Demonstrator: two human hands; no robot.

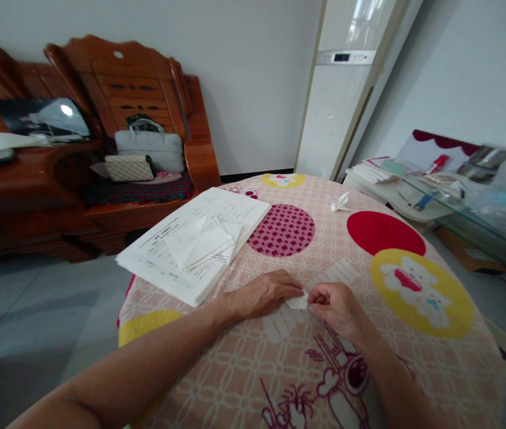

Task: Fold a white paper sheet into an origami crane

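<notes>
A small piece of folded white paper (297, 300) lies on the patterned tablecloth between my two hands. My left hand (266, 293) rests low over its left side, fingers together and holding it against the table. At the paper's right edge, my right hand (335, 305) is closed in a pinch, thumb and forefinger on the paper. Parts of the paper are hidden under the fingers. Farther back on the cloth stands a small folded paper figure (340, 202) with pointed ends.
A stack of printed sheets (154, 253) with folded white papers (203, 238) on top lies at the left of the round table (244, 369). Beyond it stands a wooden chair (199, 161) with bags. At right, a glass-topped stand (471, 217) holds papers and a plastic bag.
</notes>
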